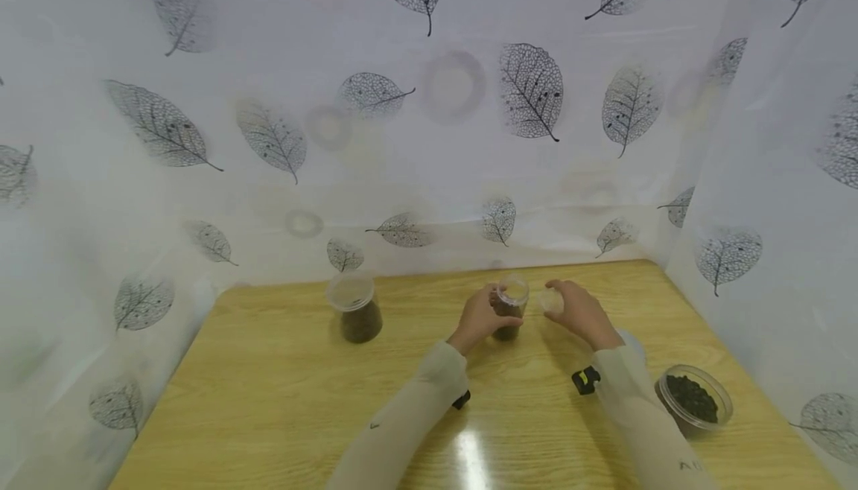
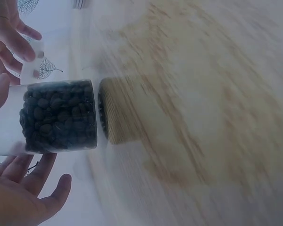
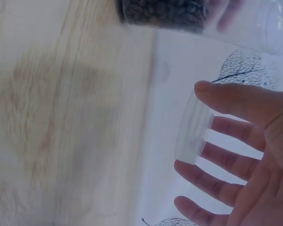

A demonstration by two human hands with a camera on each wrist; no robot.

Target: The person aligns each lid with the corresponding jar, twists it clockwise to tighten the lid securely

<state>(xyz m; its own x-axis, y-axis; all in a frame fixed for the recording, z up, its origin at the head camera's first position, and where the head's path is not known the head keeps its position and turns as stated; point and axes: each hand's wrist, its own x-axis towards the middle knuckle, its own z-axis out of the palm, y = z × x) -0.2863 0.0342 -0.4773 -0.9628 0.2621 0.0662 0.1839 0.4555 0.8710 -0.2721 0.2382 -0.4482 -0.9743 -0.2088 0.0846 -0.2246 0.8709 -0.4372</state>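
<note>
A clear jar (image 1: 511,310) with dark beans in its lower part stands upright on the wooden table, its mouth uncovered. My left hand (image 1: 481,319) holds it around the side, thumb in front and fingers behind. The left wrist view shows the beans (image 2: 61,117) through the jar wall, with the left hand (image 2: 23,193) around it. Just right of the jar, my right hand (image 1: 582,313) pinches a translucent whitish lid (image 1: 551,301) by its edge, apart from the jar. The right wrist view shows that lid (image 3: 194,129) between the thumb and fingers of the right hand (image 3: 254,150).
On the left of the table (image 1: 281,386) stands a clear container (image 1: 360,319) with dark contents. An open round tub (image 1: 693,398) of dark pieces sits at the right edge. A pale round object (image 1: 632,345) is partly behind the right sleeve. Leaf-patterned sheeting surrounds the back and sides.
</note>
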